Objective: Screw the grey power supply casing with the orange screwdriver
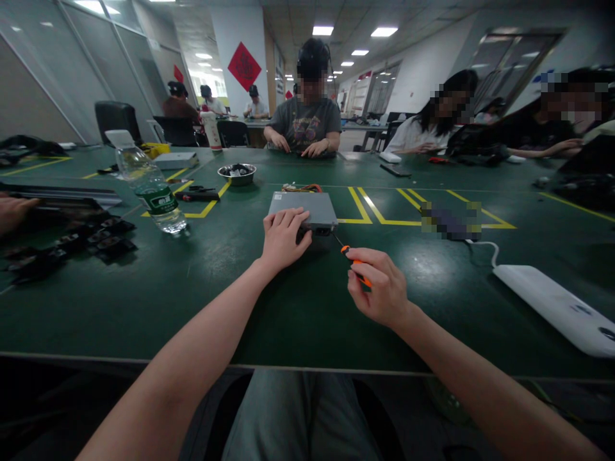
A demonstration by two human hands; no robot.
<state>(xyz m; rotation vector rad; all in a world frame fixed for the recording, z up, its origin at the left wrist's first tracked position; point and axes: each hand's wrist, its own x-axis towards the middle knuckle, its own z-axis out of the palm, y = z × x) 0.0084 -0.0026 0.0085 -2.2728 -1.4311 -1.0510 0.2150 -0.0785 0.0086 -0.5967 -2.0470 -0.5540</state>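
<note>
A grey metal power supply unit (314, 206) lies on the green table in front of me, with coloured wires (302, 188) at its far side. My left hand (284, 238) grips its near left part, fingers over the top and thumb at the front edge. In my right hand (382, 285) is an orange and black screwdriver (345, 250), held in a pinch. Its thin shaft slants up to the left, and the tip meets the unit's near right corner. Whether a screw sits under the tip is too small to tell.
A water bottle (156, 192) stands left, near dark parts (67, 250) and another person's hand (16, 211). Farther back are a metal bowl (237, 173) and a black tool (199, 193). A white power bank (557, 307) with a cable lies right. People sit opposite.
</note>
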